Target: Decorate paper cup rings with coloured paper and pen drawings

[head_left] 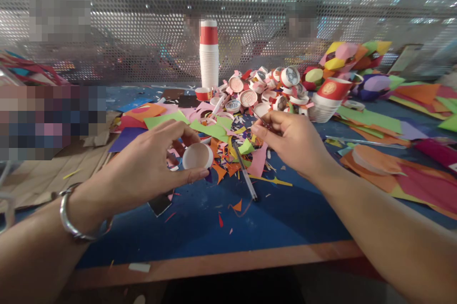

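Note:
My left hand [153, 156], with a silver bangle at the wrist, is closed round a small, shallow white paper cup piece [197, 156]. Its round hollow faces me, thumb below and fingers above. Higher and to the right, my right hand [291, 140] is pinched shut, thumb against index finger. Something thin and dark may be at its fingertips, too small to make out. Between the hands a pen [246, 175] lies slanting on the blue table [264, 223]. Coloured paper scraps [226, 152] are strewn around it.
Behind the hands stand a tall stack of paper cups [209, 56], a heap of cut cup pieces [248, 98] and a shorter cup stack [328, 97]. Coloured paper sheets [421, 175] lie at right, cardboard [71, 171] at left. A perforated metal screen [143, 37] closes off the back.

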The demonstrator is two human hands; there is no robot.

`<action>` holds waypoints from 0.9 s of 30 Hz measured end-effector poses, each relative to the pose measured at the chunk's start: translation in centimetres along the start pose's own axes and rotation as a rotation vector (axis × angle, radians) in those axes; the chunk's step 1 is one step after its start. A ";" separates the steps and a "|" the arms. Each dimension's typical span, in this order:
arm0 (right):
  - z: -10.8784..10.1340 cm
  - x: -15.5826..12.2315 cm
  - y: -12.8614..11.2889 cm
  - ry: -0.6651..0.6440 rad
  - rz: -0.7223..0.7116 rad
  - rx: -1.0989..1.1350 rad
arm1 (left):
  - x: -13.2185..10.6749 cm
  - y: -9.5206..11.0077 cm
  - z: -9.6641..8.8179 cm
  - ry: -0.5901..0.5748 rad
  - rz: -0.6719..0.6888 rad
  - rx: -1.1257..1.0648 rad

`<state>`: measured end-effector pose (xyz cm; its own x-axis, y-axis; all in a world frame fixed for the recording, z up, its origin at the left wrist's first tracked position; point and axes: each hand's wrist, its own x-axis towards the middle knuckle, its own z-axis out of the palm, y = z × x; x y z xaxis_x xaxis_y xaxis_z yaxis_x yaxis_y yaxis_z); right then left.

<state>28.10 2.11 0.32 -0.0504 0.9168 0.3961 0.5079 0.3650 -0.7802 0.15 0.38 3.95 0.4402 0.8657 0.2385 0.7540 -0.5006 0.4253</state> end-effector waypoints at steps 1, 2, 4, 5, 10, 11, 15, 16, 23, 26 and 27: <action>0.1 -0.1 -0.1 -0.002 -0.004 0.062 | 0.0 -0.1 0.2 0.040 0.012 -0.041; 0.2 -0.1 -0.1 -0.012 -0.009 0.121 | 0.0 -0.2 0.4 0.062 0.022 -0.072; 0.5 -0.3 -0.4 -0.060 -0.014 0.213 | -0.1 -0.2 0.6 0.086 0.046 -0.097; 0.7 -0.4 -0.5 -0.095 -0.012 0.245 | -0.1 -0.1 0.7 0.099 0.057 -0.099; 1.2 -1.1 -1.4 -0.225 0.024 0.382 | 0.0 0.3 0.7 0.155 0.056 -0.133; 1.3 -1.2 -1.6 -0.241 0.030 0.401 | 0.0 0.3 0.7 0.162 0.053 -0.143; 1.3 -1.5 -1.9 -0.292 0.047 0.441 | 0.0 0.5 1.0 0.177 0.067 -0.164; 1.4 -1.5 -1.9 -0.296 0.053 0.442 | 0.0 0.6 1.1 0.184 0.078 -0.172; 1.4 -1.4 -2.1 -0.323 0.069 0.381 | -0.2 0.8 0.9 0.271 0.141 -0.181; 1.4 -1.4 -1.9 -0.327 0.036 0.342 | 0.0 0.6 0.9 0.273 0.117 -0.226; 1.4 -1.4 -1.9 -0.325 0.019 0.320 | 0.0 0.5 0.9 0.266 0.105 -0.248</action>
<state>26.04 0.37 0.57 -0.3369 0.9083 0.2479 0.2226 0.3327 -0.9164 0.97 0.16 3.41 0.3423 0.7978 0.4964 0.5566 -0.5978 0.5769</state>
